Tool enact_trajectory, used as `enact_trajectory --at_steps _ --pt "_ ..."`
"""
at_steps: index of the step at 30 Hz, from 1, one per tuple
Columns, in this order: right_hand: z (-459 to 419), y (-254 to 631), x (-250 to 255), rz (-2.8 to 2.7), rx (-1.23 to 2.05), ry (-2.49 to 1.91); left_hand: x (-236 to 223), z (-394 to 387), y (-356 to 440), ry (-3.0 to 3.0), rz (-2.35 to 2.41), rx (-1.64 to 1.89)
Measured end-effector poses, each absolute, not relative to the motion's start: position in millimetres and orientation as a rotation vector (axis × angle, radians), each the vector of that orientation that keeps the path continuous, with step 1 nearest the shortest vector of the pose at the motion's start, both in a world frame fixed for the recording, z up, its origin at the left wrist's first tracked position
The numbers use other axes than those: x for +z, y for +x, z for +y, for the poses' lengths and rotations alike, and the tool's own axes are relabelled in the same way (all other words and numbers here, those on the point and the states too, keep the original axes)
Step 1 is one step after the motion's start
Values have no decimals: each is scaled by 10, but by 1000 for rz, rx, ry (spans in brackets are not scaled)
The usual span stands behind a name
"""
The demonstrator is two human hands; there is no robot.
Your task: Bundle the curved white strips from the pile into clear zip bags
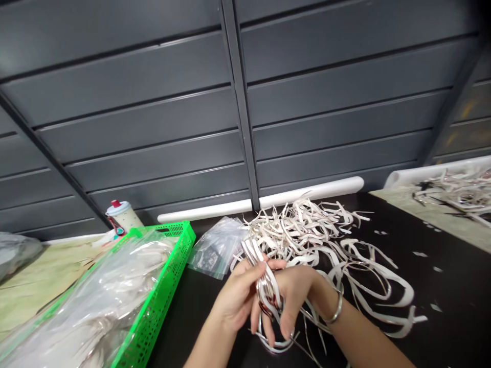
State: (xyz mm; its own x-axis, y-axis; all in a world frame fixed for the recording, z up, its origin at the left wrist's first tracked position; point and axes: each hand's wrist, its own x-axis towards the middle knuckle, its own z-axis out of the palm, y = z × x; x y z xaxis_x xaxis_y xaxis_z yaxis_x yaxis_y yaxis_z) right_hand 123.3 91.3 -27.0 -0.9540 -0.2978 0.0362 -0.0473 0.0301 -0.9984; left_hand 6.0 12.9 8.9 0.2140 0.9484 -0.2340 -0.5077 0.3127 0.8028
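A bundle of white and silvery strips [267, 286] is bunched between my two hands above the black table. My left hand [240, 291] is closed around the bundle, its thumb pressed across the strips. From the other side my right hand [293, 294], with a silver bangle at the wrist, curls its fingers and thumb about the lower part, where the strips loop down. Just behind the hands lies a tangled heap of the same strips [303, 225], and longer loose ones [387, 286] curve out to the right of my right wrist.
At left stands a green plastic basket [164, 286] holding clear bags of strips [111, 286]. Small clear zip bags [218, 245] lie beside it. A bottle [125, 217] and a white roll [314, 190] are by the grey panel wall [172, 102]. More strips [460, 189] lie far right.
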Motion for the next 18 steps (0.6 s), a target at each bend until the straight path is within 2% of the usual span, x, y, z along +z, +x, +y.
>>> enact_trajectory --at_steps 5,7,10,14,18 --pt "870 1110 -376 2074 -1892 -440 60 57 136 856 831 1015" --pt "817 1189 -274 2233 -2013 -365 42 102 88 923 828 1074" --pt "769 1417 -81 2507 -2368 -225 -42 326 -139 1129 922 1171" --pt "778 1703 47 2705 -2797 -57 -344 822 -657 1490 1763 1075" --pt "768 1841 84 2783 -2875 71 -762 1142 -1055 1497 2140 787"
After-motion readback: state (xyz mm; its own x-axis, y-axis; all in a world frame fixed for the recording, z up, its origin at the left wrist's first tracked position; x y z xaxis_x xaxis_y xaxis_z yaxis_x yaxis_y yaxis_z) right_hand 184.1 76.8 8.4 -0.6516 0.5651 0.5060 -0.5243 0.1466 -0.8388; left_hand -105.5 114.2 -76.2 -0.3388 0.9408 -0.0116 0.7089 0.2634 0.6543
